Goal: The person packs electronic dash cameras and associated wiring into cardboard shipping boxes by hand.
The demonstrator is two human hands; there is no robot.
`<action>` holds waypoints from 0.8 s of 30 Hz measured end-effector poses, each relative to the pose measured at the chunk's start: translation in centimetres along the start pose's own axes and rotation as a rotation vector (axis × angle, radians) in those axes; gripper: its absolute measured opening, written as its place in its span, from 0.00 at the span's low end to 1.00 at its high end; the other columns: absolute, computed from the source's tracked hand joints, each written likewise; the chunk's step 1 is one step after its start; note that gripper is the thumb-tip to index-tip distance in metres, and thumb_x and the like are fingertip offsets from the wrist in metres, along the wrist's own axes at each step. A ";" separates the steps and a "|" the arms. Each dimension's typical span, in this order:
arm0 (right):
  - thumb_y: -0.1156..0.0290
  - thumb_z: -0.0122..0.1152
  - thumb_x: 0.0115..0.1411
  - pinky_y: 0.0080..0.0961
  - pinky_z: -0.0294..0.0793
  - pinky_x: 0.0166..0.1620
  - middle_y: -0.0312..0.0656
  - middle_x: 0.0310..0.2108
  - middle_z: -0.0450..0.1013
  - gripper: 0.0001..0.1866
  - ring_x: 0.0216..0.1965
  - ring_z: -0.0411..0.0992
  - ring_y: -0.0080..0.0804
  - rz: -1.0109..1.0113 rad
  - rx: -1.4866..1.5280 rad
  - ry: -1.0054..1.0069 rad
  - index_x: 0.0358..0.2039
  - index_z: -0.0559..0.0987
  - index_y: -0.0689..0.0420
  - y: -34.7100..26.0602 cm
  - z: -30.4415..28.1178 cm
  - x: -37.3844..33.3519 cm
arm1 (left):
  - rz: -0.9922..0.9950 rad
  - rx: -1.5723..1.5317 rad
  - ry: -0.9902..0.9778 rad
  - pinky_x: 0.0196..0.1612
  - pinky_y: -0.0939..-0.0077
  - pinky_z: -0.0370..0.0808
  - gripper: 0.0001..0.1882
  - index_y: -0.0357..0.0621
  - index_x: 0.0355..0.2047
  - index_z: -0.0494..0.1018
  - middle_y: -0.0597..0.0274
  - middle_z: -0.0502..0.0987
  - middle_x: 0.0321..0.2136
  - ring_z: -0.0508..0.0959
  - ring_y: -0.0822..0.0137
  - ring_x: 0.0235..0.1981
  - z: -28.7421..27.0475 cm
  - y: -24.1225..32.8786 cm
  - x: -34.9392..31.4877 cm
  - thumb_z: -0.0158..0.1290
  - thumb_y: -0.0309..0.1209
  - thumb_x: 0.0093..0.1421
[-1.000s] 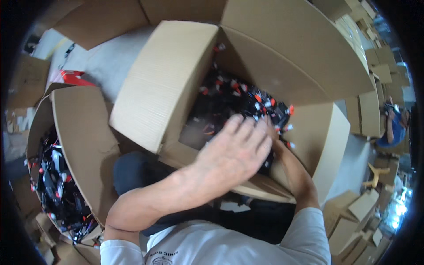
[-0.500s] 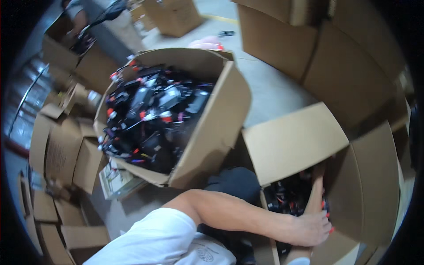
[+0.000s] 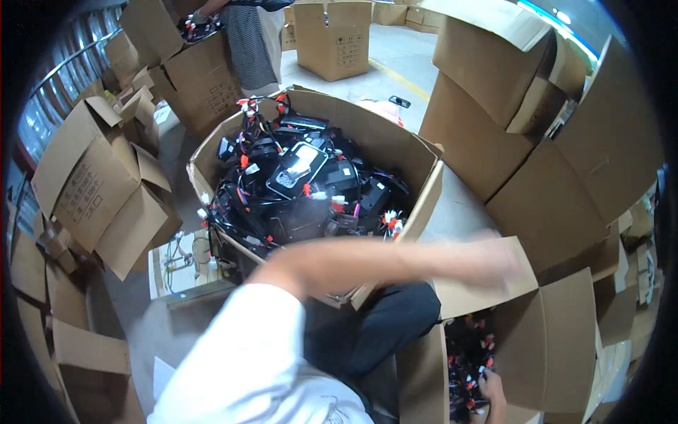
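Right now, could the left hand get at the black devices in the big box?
Probably yes: the black devices lie exposed, with the big box open above them. The left hand, blurred, is just to the right, near a light cardboard flap.

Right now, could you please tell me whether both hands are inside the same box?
No: the right hand is in the lower-right box, while the blurred left hand shows in front of its flap.

The bare left hand [image 3: 487, 263] is blurring; below it, the bare right hand [image 3: 492, 390] is touching black, red and white corded pieces [image 3: 464, 353] appearing too small to identify; beyond both hands, the top edge is cutting off a co-worker in a grey checked garment [image 3: 249, 49]
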State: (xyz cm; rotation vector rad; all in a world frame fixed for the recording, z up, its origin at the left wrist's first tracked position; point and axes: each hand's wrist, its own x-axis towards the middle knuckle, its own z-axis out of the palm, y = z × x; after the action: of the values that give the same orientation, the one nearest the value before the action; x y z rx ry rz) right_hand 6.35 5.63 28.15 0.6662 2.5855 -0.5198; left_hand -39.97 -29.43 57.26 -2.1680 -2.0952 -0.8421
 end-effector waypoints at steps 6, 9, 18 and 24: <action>0.66 0.66 0.70 0.55 0.85 0.58 0.65 0.46 0.88 0.20 0.51 0.88 0.66 -0.043 0.109 0.228 0.57 0.89 0.61 -4.2 -4.0 -10.2 | -1.016 0.592 -0.057 0.67 0.45 0.83 0.27 0.44 0.66 0.82 0.41 0.84 0.62 0.85 0.39 0.64 -27.9 -18.7 -29.3 0.67 0.28 0.66; 0.67 0.66 0.70 0.53 0.86 0.57 0.64 0.46 0.88 0.20 0.51 0.88 0.62 -0.068 0.140 0.220 0.57 0.89 0.62 -8.2 -5.4 -10.6 | -0.974 0.418 -0.296 0.79 0.50 0.77 0.40 0.36 0.73 0.78 0.40 0.80 0.70 0.77 0.39 0.75 -33.3 -21.8 -42.1 0.62 0.14 0.56; 0.69 0.68 0.72 0.43 0.86 0.56 0.60 0.47 0.89 0.20 0.49 0.89 0.52 0.045 0.163 0.169 0.61 0.88 0.64 -13.8 -6.2 -13.1 | -1.033 0.402 -0.311 0.67 0.44 0.81 0.38 0.40 0.69 0.83 0.39 0.90 0.54 0.88 0.43 0.63 -25.2 -21.3 -39.5 0.75 0.48 0.65; 0.76 0.80 0.65 0.48 0.71 0.80 0.65 0.77 0.72 0.43 0.77 0.73 0.62 -0.472 0.104 0.604 0.78 0.72 0.68 -42.8 -18.4 -11.4 | -0.691 -0.001 0.262 0.60 0.53 0.85 0.28 0.36 0.68 0.82 0.39 0.90 0.53 0.90 0.45 0.53 -29.2 -10.6 -34.0 0.70 0.36 0.74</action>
State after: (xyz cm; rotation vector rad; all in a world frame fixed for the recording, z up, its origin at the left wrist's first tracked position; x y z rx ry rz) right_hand -12.45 -25.20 59.63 0.2533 3.3346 -0.6817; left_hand -59.06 -70.52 65.54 -1.2111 -2.6927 -1.0734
